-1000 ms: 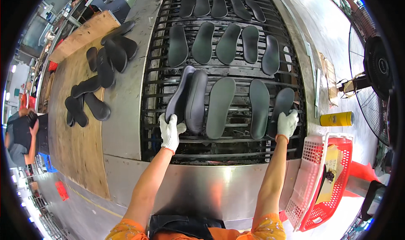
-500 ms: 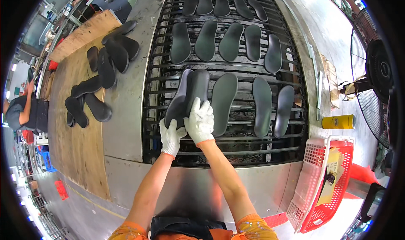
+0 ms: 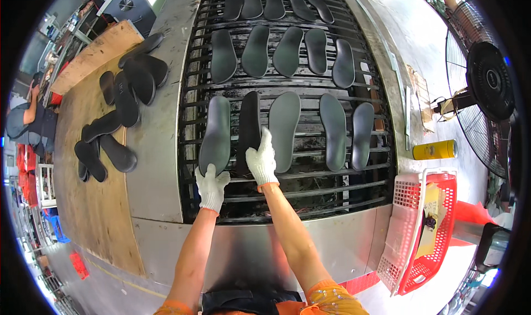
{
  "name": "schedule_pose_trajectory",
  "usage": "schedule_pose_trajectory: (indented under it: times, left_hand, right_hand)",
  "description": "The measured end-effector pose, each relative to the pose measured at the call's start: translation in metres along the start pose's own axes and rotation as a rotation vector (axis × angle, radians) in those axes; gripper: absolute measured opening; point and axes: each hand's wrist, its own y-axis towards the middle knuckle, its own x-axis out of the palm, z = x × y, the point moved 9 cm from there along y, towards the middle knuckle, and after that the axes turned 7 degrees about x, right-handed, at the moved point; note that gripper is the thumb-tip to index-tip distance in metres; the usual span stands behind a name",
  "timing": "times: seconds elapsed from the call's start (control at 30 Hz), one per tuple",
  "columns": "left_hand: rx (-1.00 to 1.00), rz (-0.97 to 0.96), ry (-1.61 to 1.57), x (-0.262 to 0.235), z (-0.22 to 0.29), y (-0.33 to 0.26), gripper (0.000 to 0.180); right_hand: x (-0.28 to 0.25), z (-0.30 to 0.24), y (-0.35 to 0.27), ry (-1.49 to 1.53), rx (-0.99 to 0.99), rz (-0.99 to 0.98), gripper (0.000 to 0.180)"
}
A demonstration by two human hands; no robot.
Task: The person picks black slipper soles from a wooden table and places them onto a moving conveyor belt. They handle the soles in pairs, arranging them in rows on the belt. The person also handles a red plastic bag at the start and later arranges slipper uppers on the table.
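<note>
At the near row on the dark slatted rack [image 3: 310, 189], my left hand [image 3: 212, 189], in a white knit glove, has its fingers spread at the near end of a shiny dark insole [image 3: 215, 129]. That insole lies on the slats. Beside it, my right hand [image 3: 262, 161], gloved too, grips the near end of a matte black insole [image 3: 249, 124], tilted partly on edge. Its thumb points away from me along the insole's right side; some fingers are hidden. A wider grey insole [image 3: 285, 129] lies just to the right.
More insoles lie in rows farther along the rack. On the left, a wooden board [image 3: 105, 210] bears a loose pile of black insoles [image 3: 126, 99]. To the right are a yellow bottle [image 3: 435, 149], a red-and-white basket [image 3: 406, 226] and a black fan [image 3: 489, 80]. A person [image 3: 30, 118] stands far left.
The two insoles held together have come apart. The left one now lies flat on the slats; the other is turned in my right hand. My view has shifted slightly.
</note>
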Motion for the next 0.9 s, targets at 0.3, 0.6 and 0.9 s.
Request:
schedule_pose_trajectory:
  times: [0.3,0.6,0.9]
  left_hand:
    - [-0.03,-0.078,0.017,0.004,-0.001,0.005,0.049]
    - [-0.017,-0.173,0.061,0.019,-0.008,0.01,0.045]
    - [0.045,-0.229,0.238,0.016,0.008,0.012,0.043]
  right_hand:
    - [-0.091,-0.031,0.001,-0.481,-0.483,0.419,0.035]
    - [-0.201,0.064,0.056,-0.571,0.097,0.429,0.071]
    - [-0.239,0.016,0.048,-0.82,-0.008,0.736,0.053]
